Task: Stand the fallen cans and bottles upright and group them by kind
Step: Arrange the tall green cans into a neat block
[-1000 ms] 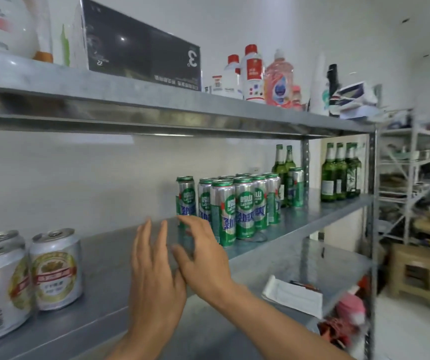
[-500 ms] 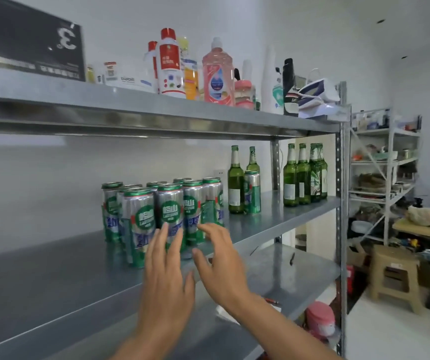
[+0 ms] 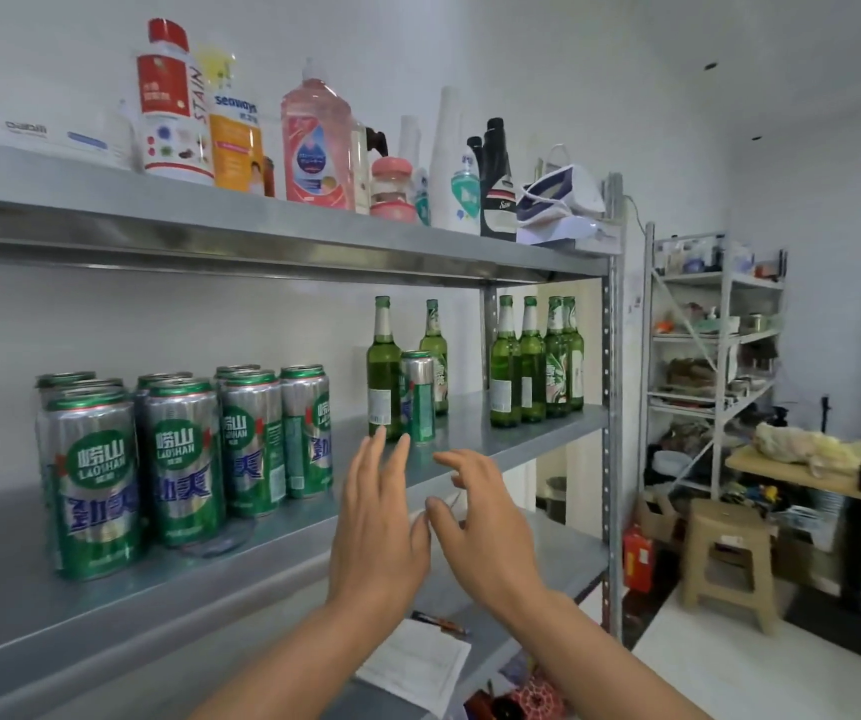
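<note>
- Metal shelf (image 3: 13, 589): carrying the drinks; everything in view on it is standing upright.
- Group of green cans (image 3: 184, 459): standing packed together towards the shelf's left.
- Four green bottles (image 3: 535, 366): standing in a tight row at the right end.
- Two green bottles (image 3: 384, 371): standing between those groups, apart from the four.
- Left hand (image 3: 374, 532): hovering before the shelf edge, fingers straight, slightly apart, holding nothing.
- Right hand (image 3: 480, 517): hovering just beside it, fingers loosely curled, gripping nothing.
- Single can (image 3: 418, 397): standing just in front of the two bottles, away from its kind.

Grouping appears to be the step in hand. The next move is likely calling for a grip round this can, then carrying it left without knocking the bottles.
</note>
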